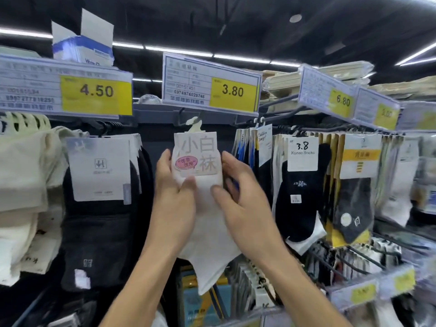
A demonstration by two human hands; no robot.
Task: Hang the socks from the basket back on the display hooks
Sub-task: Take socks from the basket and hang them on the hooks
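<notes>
Holding the white sock pair with printed card label (207, 197) between both hands. Left hand (174, 199) and right hand (245, 204) grip clamped on its sides. Pale plastic hanger (194, 125) raised just under the yellow 3.80 price tag (232, 92).

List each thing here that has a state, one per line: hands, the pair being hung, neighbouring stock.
Left hand: gripping the white socks' left edge.
Right hand: gripping their right edge.
White socks: held up, hanger tab at the hook under the 3.80 tag; whether threaded on, unclear.
Black socks: hanging.

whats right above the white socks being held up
The 3.80 price tag sits directly over the white socks, whose plastic hanger reaches the hook below it. Whether it is fully hooked on is unclear.
</notes>
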